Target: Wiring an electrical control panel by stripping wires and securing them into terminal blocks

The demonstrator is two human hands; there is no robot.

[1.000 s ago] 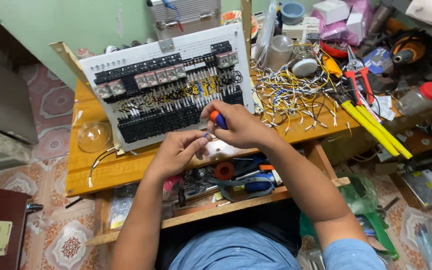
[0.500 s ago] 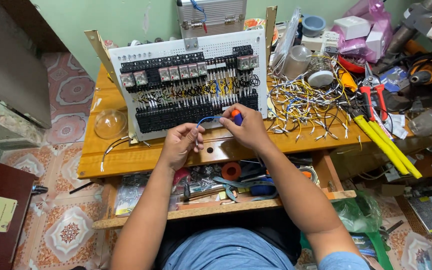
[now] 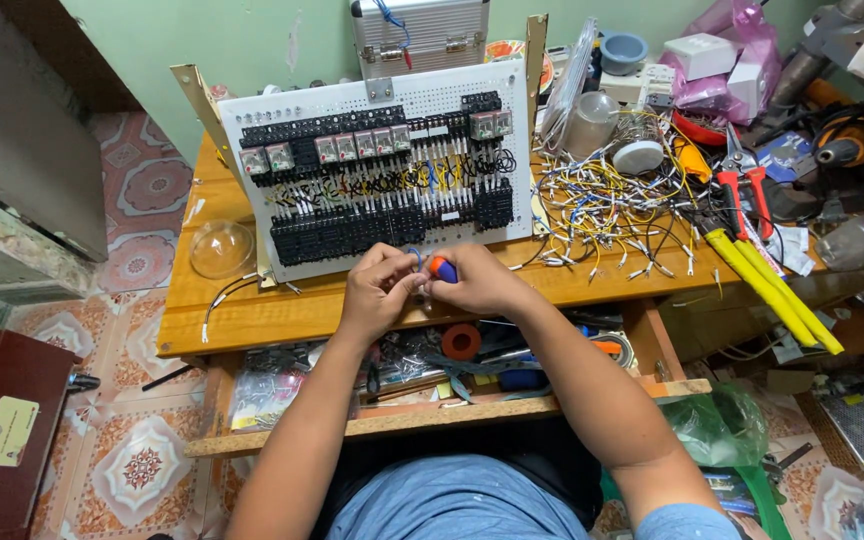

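Note:
A white perforated control panel with rows of black terminal blocks, relays and yellow and blue wiring leans upright on a wooden desk. Both my hands meet just below its lower edge. My right hand grips a screwdriver with an orange and blue handle. My left hand pinches a thin blue wire right beside the screwdriver tip. What lies between my fingers is partly hidden.
A tangle of loose yellow and white wires covers the desk to the right. Red-handled snips, yellow-handled cutters and a clear jar lie beyond. A clear dome sits left. An open drawer holds tape and tools.
Both hands have come together and dropped slightly, below the panel's lower edge. The view has shifted, so the panel sits more centred.

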